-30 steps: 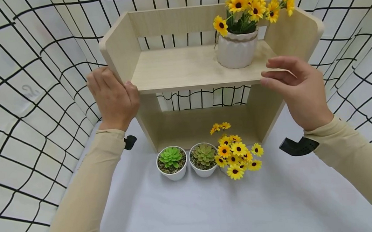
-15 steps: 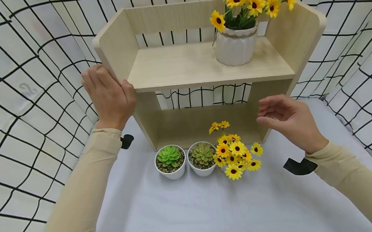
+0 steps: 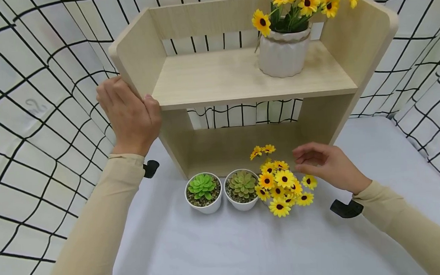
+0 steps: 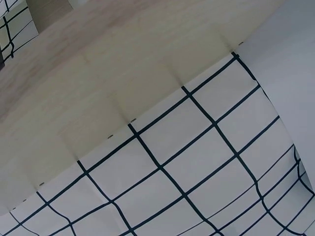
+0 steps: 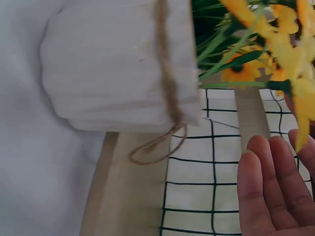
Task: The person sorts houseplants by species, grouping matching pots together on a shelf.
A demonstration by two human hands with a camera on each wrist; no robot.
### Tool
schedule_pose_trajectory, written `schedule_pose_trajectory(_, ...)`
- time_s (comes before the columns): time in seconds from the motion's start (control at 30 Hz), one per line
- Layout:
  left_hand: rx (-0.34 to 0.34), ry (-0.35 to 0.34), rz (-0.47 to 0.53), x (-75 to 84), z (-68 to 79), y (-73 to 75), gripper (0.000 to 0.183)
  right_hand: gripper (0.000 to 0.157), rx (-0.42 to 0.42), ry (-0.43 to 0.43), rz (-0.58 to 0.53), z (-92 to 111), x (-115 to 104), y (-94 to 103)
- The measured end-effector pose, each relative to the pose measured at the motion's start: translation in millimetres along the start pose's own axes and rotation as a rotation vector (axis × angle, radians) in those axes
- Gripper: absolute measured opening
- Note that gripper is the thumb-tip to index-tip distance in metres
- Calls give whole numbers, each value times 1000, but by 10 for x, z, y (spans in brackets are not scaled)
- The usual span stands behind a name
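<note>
head: right fingers (image 3: 308, 148) by flowers (image 3: 284, 179), faint 2-like scrawl (image 3: 35, 107)

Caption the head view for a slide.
Left-hand grip on a wooden shelf, right-hand grip by yellow flowers beside two potted succulents.

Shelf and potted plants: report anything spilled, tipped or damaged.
Nothing stands out. The shelf looks whole, the upper flowerpot stands upright, and the lower flowerpot shows no break. No spilled gravel shows around the bright green succulent or the duller succulent.
</note>
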State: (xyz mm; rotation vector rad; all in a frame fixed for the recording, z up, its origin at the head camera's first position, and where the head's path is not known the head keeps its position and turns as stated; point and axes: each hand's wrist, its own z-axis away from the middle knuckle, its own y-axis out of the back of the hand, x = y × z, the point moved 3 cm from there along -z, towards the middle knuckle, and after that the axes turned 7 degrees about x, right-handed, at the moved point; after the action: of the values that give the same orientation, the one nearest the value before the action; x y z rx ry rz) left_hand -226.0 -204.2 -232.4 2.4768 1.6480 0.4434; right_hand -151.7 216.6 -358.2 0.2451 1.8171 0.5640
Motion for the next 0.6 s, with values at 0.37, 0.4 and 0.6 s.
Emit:
schedule_pose_trajectory(0.37, 11, -14, -5, 7, 10, 11, 46, 46, -144, -118, -84, -14, 317, -75)
schedule_pose_trajectory(0.4, 11, -14, -3, 7, 10, 10, 47, 49, -160, -126, -97, -9, 346, -79)
schedule_pose_trajectory(0.6, 1, -12, -8, 3, 14, 5, 46, 58, -250, -140, -176, 17, 498, -113)
